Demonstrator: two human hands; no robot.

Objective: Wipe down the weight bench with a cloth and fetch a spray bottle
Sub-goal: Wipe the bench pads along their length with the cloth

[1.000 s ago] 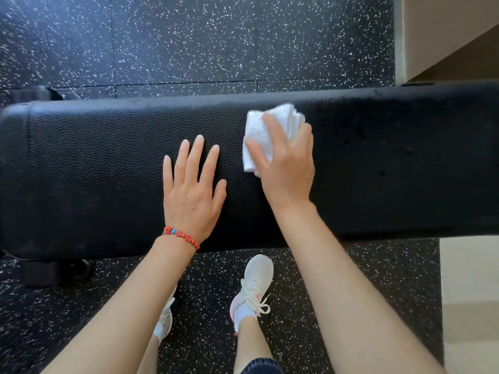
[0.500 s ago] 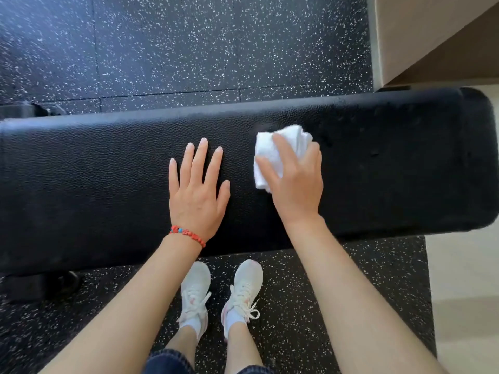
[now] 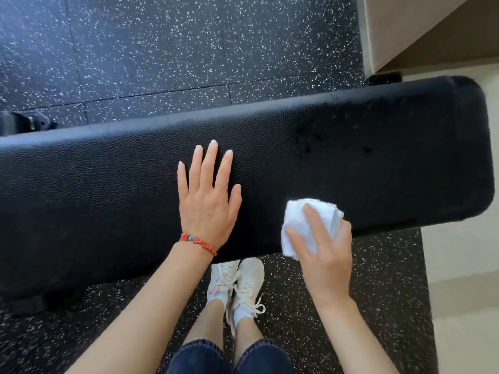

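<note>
A black padded weight bench [image 3: 378,163] runs across the view from left to right, its rounded end at the right. My left hand [image 3: 208,201] lies flat on the pad near its middle, fingers spread, a red bead bracelet on the wrist. My right hand [image 3: 324,249] presses a folded white cloth [image 3: 299,228] against the pad's near edge, right of the left hand. Dark damp spots show on the pad toward its right end. No spray bottle is in view.
Black speckled rubber flooring [image 3: 189,49] surrounds the bench. My feet in white sneakers [image 3: 237,282] stand just in front of it. A beige wall or step [image 3: 432,28] rises at the upper right, and pale flooring [image 3: 464,292] lies at the right. A bench foot [image 3: 24,122] shows at far left.
My right hand has dragged the cloth from the pad's far side down to its near edge and rightward. The view shifted right, revealing the bench's end. My left hand stayed put.
</note>
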